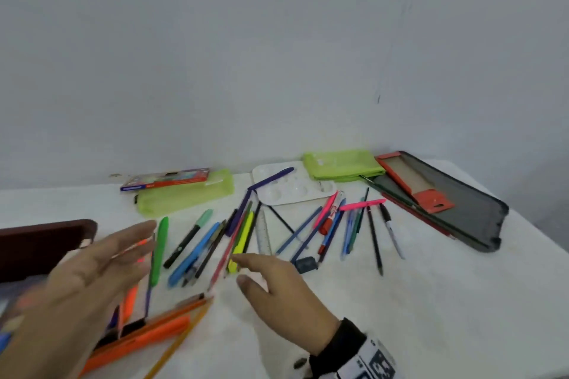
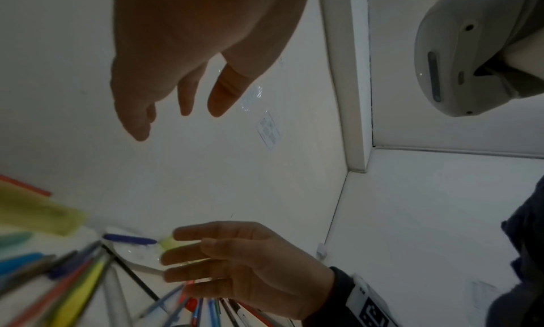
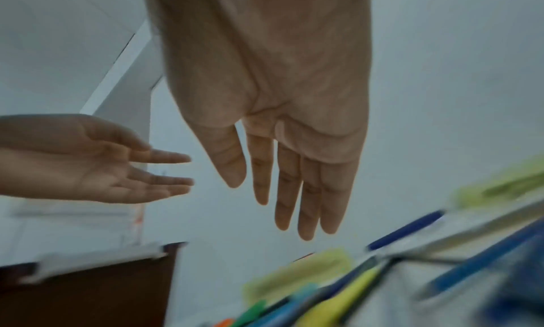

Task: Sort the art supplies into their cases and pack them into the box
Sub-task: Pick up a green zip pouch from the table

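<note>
Several pens, markers and pencils lie scattered on the white table [image 1: 415, 317]. My left hand [image 1: 123, 252] hovers, blurred, with straight fingers over orange pens [image 1: 147, 335] and beside a green marker [image 1: 160, 249]; it holds nothing. My right hand [image 1: 243, 269] hangs flat with its fingers spread, the fingertips just short of the near end of a yellow highlighter [image 1: 243, 237], and is empty too. The left wrist view shows the left hand [image 2: 165, 113] empty, with the right hand [image 2: 235, 262] below it. In the right wrist view the right hand [image 3: 282, 192] has straight fingers above the pens.
A dark red box [image 1: 40, 243] stands at the left edge. At the back lie a green pencil case [image 1: 184, 197] under a coloured-pencil box [image 1: 166, 181], a white palette [image 1: 292, 191], and a second green case [image 1: 341, 164]. An open dark zip case [image 1: 462, 209] lies at the right.
</note>
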